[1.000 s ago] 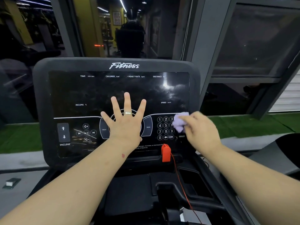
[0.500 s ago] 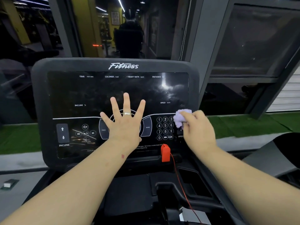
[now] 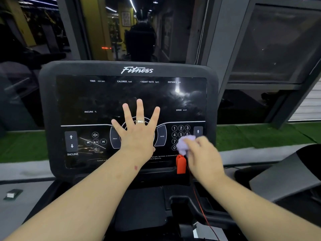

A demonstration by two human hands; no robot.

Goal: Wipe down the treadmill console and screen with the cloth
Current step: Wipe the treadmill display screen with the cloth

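The lilac cloth (image 3: 185,144) is bunched against the number keypad (image 3: 180,134) on the treadmill console (image 3: 52,101), covering its lower right keys just above the red safety key (image 3: 181,164). Half a second ago it sat higher, at the keypad's upper right edge; the up-arrow button (image 3: 198,131) right of the keypad is now uncovered. The right hand (image 3: 203,153) reaches in from the lower right, blurred, fingers curled around the cloth. Left of the keypad, the left hand (image 3: 138,134) stays flat on the console, fingers straight and spread, a ring (image 3: 140,121) on one.
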